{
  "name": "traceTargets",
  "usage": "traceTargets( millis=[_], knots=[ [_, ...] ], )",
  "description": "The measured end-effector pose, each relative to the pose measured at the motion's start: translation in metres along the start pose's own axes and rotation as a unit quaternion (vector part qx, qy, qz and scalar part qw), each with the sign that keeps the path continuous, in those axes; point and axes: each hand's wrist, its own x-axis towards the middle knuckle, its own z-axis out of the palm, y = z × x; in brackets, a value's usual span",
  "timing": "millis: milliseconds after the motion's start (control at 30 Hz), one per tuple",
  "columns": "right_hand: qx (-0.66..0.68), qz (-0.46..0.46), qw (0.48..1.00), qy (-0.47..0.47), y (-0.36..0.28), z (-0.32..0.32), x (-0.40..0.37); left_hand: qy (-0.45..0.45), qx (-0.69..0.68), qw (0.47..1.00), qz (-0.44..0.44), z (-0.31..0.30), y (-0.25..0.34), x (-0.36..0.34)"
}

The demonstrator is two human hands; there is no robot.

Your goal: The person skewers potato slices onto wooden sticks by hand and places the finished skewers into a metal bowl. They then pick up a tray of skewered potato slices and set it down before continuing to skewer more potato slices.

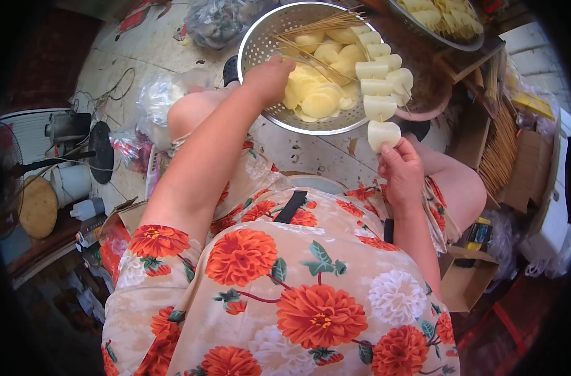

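A skewer of thick pale potato slices (379,108) is held by its near end in my right hand (402,166), thumb and fingers pinched at the last slice. It extends away over the right rim of a perforated metal colander (260,47). More skewered slices (400,80) hang beside it. My left hand (269,78) is closed over the colander's left side; what its fingers hold is hidden. Loose potato slices (320,103) fill the bowl. Thin bamboo skewers (323,25) lie across them, several close to my left fingertips.
At the upper right a second metal bowl (445,37) holds more skewered slices. A box of bamboo skewers (501,147) stands at the right, above an open cardboard box (467,279). Plastic bags (216,22) lie on the floor; a fan (10,169) is at the left.
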Motion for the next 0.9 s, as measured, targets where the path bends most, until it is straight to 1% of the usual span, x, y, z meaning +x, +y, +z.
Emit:
traceTargets(
  millis=[33, 67, 133, 167, 233, 267, 333, 467, 533, 567, 633, 667, 733, 767, 833, 867, 900],
  knots=[
    [0.000, 0.001, 1.000, 0.002, -0.001, -0.001, 0.000, 0.038, 0.025, 0.998, 0.031, -0.002, 0.006, -0.002],
    [0.006, -0.002, 1.000, -0.001, -0.002, -0.002, 0.000, 0.037, 0.024, 0.999, 0.032, -0.002, 0.009, -0.002],
    [0.011, -0.006, 1.000, -0.003, -0.004, -0.003, 0.001, -0.024, 0.115, 0.991, 0.070, -0.001, 0.013, -0.002],
    [0.014, -0.005, 1.000, -0.004, -0.005, -0.002, 0.001, -0.025, 0.115, 0.991, 0.071, 0.001, 0.013, -0.003],
    [0.018, -0.003, 1.000, -0.004, -0.004, -0.002, 0.000, -0.085, 0.189, 0.973, 0.105, 0.004, 0.013, -0.005],
    [0.013, -0.004, 1.000, -0.002, -0.004, -0.001, -0.001, -0.085, 0.189, 0.972, 0.106, 0.006, 0.013, -0.005],
    [0.010, -0.006, 1.000, 0.000, -0.004, -0.001, -0.001, -0.149, 0.176, 0.970, 0.083, 0.004, 0.014, -0.005],
    [0.021, -0.005, 1.000, -0.005, -0.005, -0.001, -0.002, -0.127, 0.190, 0.972, 0.058, -0.012, 0.002, 0.000],
    [0.021, -0.006, 1.000, -0.007, -0.004, -0.001, -0.002, -0.019, 0.168, 0.985, -0.027, -0.017, -0.008, 0.007],
    [0.015, -0.002, 1.000, -0.005, -0.003, -0.001, -0.002, -0.019, 0.169, 0.985, -0.026, -0.016, -0.009, 0.008],
    [0.010, 0.001, 1.000, -0.004, -0.002, 0.000, -0.001, 0.069, 0.135, 0.986, -0.075, -0.017, -0.010, 0.010],
    [0.011, 0.001, 1.000, -0.009, -0.002, 0.000, -0.001, 0.069, 0.135, 0.986, -0.076, -0.015, -0.009, 0.008],
    [0.011, 0.002, 1.000, -0.015, -0.002, 0.001, -0.001, -0.022, 0.217, 0.976, -0.014, -0.010, -0.003, 0.002],
    [0.011, 0.003, 1.000, -0.015, -0.002, 0.001, -0.002, -0.023, 0.217, 0.976, -0.014, -0.008, 0.000, -0.001],
    [0.012, 0.005, 1.000, -0.014, -0.001, 0.002, -0.001, -0.070, 0.194, 0.978, -0.033, -0.012, 0.010, -0.005],
    [0.016, 0.005, 1.000, -0.013, -0.001, 0.002, -0.001, -0.071, 0.194, 0.978, -0.032, -0.013, 0.012, -0.003],
    [0.020, 0.005, 1.000, -0.013, -0.001, 0.003, -0.001, -0.066, 0.145, 0.986, -0.048, -0.014, 0.013, 0.000]
  ],
)
